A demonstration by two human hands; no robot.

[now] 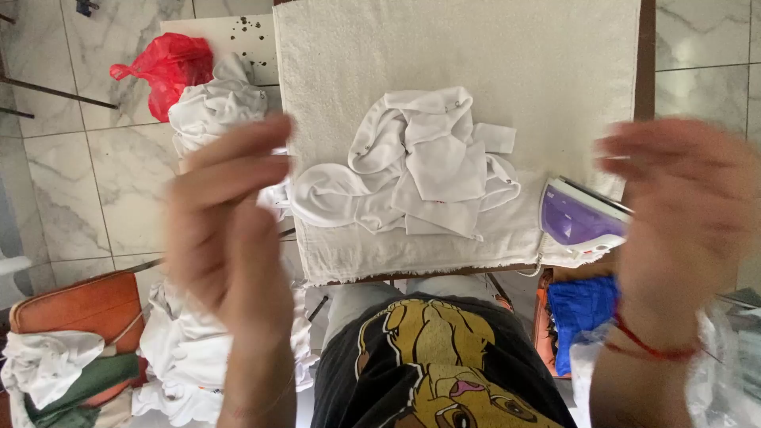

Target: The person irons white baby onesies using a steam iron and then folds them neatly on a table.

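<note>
On the surface (555, 47), spread with a nubbly cream towel, a crumpled white garment (412, 162) lies in soft folds with small metal snaps, its sleeves tangled. Near it, both hands are raised and blurred: the left hand (230, 214) and the right hand (686, 198), with a red thread at the wrist, each show an open, empty grip, apart from the garment between them. A purple-and-white iron (579, 218) rests at the towel's right near corner.
</note>
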